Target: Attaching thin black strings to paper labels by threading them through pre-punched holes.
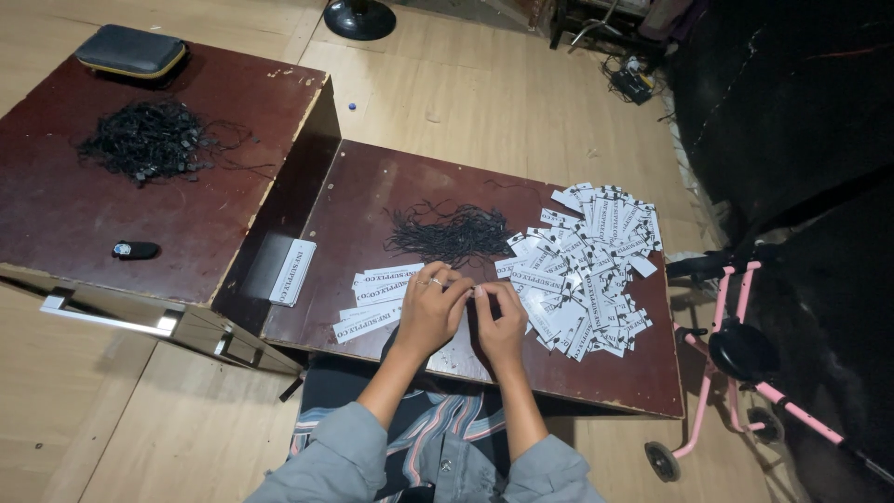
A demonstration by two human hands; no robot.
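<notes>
Pinching a paper tag point(470, 296) between left hand point(430, 312), right hand point(501, 324), string pile point(447, 233) beyond

Taking the low dark table point(596, 373) as landmark: I see a loose heap of white rectangular paper tags point(587, 270) with black print on its right half; a few white tags in a row point(377, 298) near its front left; one white tag point(293, 271) at its left edge.

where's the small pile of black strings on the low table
In the head view the small pile of black strings lies mid-table on the low dark table, just beyond both hands, with the heap of white paper tags to its right.
</notes>
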